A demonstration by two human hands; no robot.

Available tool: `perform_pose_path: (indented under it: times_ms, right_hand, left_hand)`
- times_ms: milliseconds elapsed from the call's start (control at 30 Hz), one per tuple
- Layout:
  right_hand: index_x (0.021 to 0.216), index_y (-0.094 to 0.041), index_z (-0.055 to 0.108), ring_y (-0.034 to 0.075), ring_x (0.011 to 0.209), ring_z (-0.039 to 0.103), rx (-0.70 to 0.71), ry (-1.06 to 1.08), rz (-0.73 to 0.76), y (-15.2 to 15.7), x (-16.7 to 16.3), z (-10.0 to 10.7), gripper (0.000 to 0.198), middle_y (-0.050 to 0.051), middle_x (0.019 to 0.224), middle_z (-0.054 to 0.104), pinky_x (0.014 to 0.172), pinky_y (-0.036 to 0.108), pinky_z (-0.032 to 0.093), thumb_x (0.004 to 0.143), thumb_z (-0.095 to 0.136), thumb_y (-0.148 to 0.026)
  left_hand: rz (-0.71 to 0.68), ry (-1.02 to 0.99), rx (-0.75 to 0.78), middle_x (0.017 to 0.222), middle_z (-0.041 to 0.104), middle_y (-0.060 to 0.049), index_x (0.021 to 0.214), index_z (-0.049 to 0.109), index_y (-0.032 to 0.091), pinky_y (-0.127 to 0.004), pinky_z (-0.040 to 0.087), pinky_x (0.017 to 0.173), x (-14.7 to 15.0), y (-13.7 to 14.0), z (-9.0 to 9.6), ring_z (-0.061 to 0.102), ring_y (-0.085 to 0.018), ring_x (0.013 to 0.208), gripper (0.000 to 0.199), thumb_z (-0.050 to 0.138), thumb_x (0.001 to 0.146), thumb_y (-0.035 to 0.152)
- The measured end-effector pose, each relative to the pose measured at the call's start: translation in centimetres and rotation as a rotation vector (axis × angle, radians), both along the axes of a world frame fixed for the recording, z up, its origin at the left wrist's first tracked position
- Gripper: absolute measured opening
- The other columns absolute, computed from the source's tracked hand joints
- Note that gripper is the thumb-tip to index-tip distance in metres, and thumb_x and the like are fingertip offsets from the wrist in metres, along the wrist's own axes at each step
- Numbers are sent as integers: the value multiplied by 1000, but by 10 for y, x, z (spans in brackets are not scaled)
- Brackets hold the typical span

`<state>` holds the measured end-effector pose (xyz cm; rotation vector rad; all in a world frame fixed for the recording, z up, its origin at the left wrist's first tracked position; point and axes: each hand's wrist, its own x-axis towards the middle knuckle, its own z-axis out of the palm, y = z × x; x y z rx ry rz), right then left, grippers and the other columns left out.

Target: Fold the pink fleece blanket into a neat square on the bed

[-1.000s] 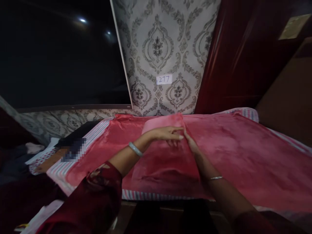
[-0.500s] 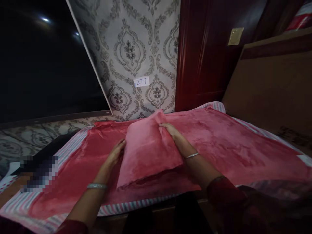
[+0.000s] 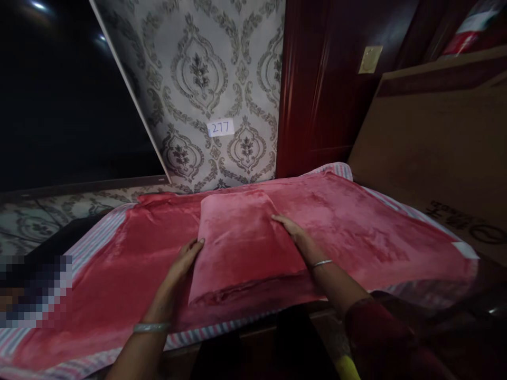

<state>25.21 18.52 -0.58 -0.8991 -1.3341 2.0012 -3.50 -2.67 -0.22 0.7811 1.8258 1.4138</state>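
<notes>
A pink plush pillow (image 3: pixel 241 243) lies flat on a spread pink plush blanket (image 3: pixel 146 264) of the same colour. Dark folds show along its near edge. My left hand (image 3: pixel 190 253) holds its left side, thumb up at the edge and the other fingers mostly hidden. On the opposite side, my right hand (image 3: pixel 295 232) grips the right edge with the fingertips on top and the rest along the side. Striped edging (image 3: pixel 97 248) in white, grey and pink shows around the blanket.
A large dark screen (image 3: pixel 71 105) stands at the left, before patterned wallpaper (image 3: pixel 198 74) with a paper label "277" (image 3: pixel 221 127). At the right a large cardboard box (image 3: pixel 431 142) leans near a dark red wooden panel (image 3: pixel 317 89). A yellow object (image 3: pixel 347 368) shows at the bottom.
The pillow's far end, raised and pointed before, now lies lower and flatter. Both hands remain at its sides, the right one slightly lower. The head view has shifted to the right.
</notes>
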Motion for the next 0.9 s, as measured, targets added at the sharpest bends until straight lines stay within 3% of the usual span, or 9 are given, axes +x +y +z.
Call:
perform_pose_path:
  times_ms: [133,233,433,533,600,800,900]
  right_hand:
    - [138,-25,58,23,93,74,17,35,-24,-16,20,3,59,6,121,75,86,40,62,81,71,-29]
    - [143,-24,54,23,102,71,42,-33,-35,-24,33,6,74,6,134,68,94,41,60,72,78,-25]
    - [160,-25,30,25,118,65,198,-41,-80,-14,34,5,103,6,151,55,105,49,52,68,74,-16]
    - [158,-20,35,25,137,51,242,-111,-145,-11,35,-5,101,8,158,46,117,47,41,65,74,-11]
    - [156,-18,37,25,140,48,249,-123,-148,-12,38,-9,98,9,159,44,118,44,39,65,73,-11]
    - [161,-23,29,21,108,69,231,-93,-102,-10,46,-2,96,8,144,60,99,46,56,75,71,-18]
    - [159,-21,36,22,115,65,298,-242,-170,-8,47,-2,90,9,142,61,105,44,51,76,72,-16]
  left_hand:
    - [13,-107,10,118,76,-13,125,69,19,-42,59,97,22,-17,-1,70,-33,116,70,84,67,56]
    - [-12,-140,5,118,76,-10,134,64,22,-43,60,97,41,-27,-1,70,-32,116,73,79,71,56]
    - [28,122,7,131,71,-1,139,60,32,-37,49,113,59,-33,4,53,-29,140,70,77,72,46]
    - [34,83,28,134,69,-1,140,58,33,-37,48,114,63,-34,5,51,-29,141,71,78,72,43]
    - [43,0,35,133,70,-3,143,56,31,-39,50,112,65,-35,5,55,-30,137,74,77,73,42]
    - [49,-106,30,147,61,-2,146,54,31,-37,52,110,68,-36,4,57,-31,136,72,74,77,39]
    - [114,-143,27,153,56,-1,148,51,33,-38,49,113,69,-37,5,48,-30,144,76,77,76,35]
